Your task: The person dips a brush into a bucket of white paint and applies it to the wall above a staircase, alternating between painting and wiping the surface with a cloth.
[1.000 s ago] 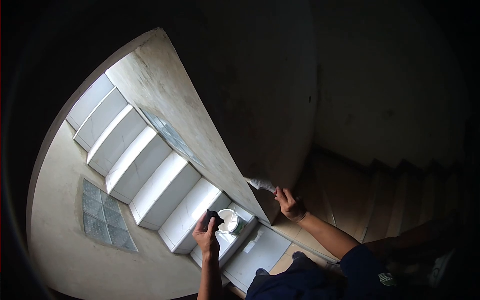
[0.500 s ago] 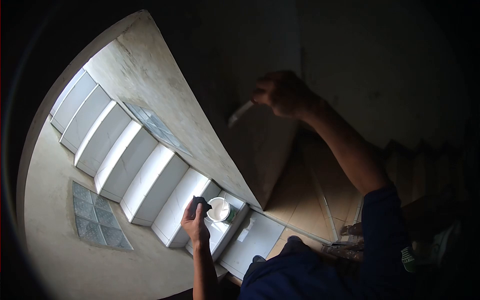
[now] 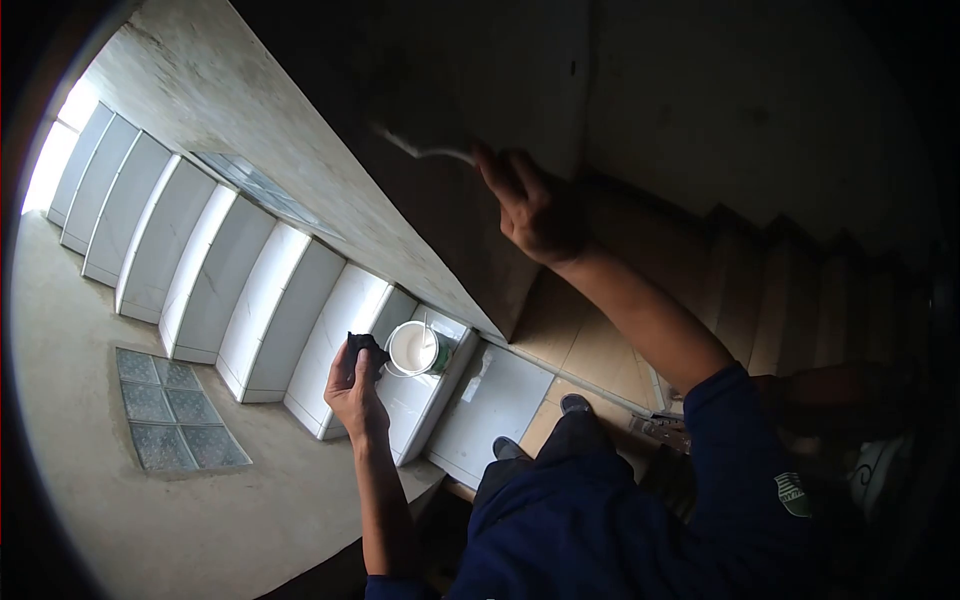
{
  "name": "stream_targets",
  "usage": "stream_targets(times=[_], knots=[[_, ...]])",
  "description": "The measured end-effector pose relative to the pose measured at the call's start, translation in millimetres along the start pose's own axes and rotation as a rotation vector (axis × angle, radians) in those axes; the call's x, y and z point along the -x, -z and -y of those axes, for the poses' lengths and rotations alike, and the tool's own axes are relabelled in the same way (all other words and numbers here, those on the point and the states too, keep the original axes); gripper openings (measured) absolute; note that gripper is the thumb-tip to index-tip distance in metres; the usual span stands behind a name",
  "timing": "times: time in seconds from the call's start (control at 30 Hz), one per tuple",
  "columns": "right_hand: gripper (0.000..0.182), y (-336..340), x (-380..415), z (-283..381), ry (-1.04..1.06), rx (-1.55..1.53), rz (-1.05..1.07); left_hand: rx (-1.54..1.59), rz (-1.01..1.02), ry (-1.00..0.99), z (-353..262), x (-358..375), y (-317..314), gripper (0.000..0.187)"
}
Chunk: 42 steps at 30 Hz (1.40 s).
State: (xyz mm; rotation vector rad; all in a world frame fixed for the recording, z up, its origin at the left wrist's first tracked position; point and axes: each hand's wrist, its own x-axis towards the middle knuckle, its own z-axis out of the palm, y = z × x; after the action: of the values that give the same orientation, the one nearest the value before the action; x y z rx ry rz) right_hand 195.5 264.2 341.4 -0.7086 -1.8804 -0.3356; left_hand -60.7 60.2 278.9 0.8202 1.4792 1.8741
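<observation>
A crumpled black object (image 3: 367, 349), perhaps a cloth, is gripped in my left hand (image 3: 354, 392). Just right of it, on a white tiled step, stands a white bucket (image 3: 413, 348) holding pale material, with a thin handle sticking up inside. My right hand (image 3: 533, 207) is raised in front of the dark wall and closed on the end of a thin, pale tool (image 3: 425, 152). The tool's far end points up and left, close to the wall; its exact shape is blurred, and whether it touches the wall I cannot tell.
White tiled stairs (image 3: 258, 290) curve up to the left between plastered walls. A glass-block window (image 3: 175, 408) sits in the lower left wall. Darker steps (image 3: 780, 270) lie at the right. My shoes (image 3: 575, 403) are near the tan floor tiles and a white slab (image 3: 492, 400).
My right hand has swung the tool up and left along the dark wall. The camera view has shifted, so stairs and bucket appear higher and further left. My left hand still holds the black object.
</observation>
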Motion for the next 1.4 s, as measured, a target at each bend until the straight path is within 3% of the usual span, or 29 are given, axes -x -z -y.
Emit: stream_targets(times=[0.17,0.27,0.37,0.53,0.57,0.67,0.73,0.8,0.93,1.2,1.33,1.4], knots=[[0.055,-59,155,20,-0.188,-0.12,0.134,-0.091,-0.029,0.037,9,2,10,0.031],[0.05,-63,217,39,-0.323,-0.045,0.343,-0.101,-0.006,0.054,18,4,10,0.032],[0.042,-56,247,56,-0.538,-0.259,0.368,-0.116,0.018,0.058,26,6,8,0.033],[0.03,-52,305,64,-0.969,-0.345,0.215,-0.119,0.018,0.09,29,9,15,0.03],[0.028,-58,314,64,-1.079,-0.372,0.194,-0.122,0.017,0.096,30,10,17,0.03],[0.024,-80,322,48,-1.299,-0.328,0.659,-0.102,-0.002,0.103,37,14,21,0.032],[0.029,-110,328,38,-1.52,-0.603,0.67,-0.107,0.001,0.12,37,16,23,0.032],[0.027,-94,254,35,-1.634,-0.701,0.716,-0.094,0.006,0.126,38,16,22,0.032],[0.027,-79,178,23,-1.564,-0.776,0.641,-0.098,-0.01,0.119,37,14,23,0.033],[0.024,69,8,23,-1.176,-1.146,0.28,-0.062,0.039,0.152,47,11,5,0.034],[0.027,50,26,20,-1.185,-1.285,0.158,-0.103,0.047,0.144,50,12,6,0.033],[0.026,3,85,13,-1.229,-1.374,0.185,-0.139,0.027,0.159,49,12,10,0.033]])
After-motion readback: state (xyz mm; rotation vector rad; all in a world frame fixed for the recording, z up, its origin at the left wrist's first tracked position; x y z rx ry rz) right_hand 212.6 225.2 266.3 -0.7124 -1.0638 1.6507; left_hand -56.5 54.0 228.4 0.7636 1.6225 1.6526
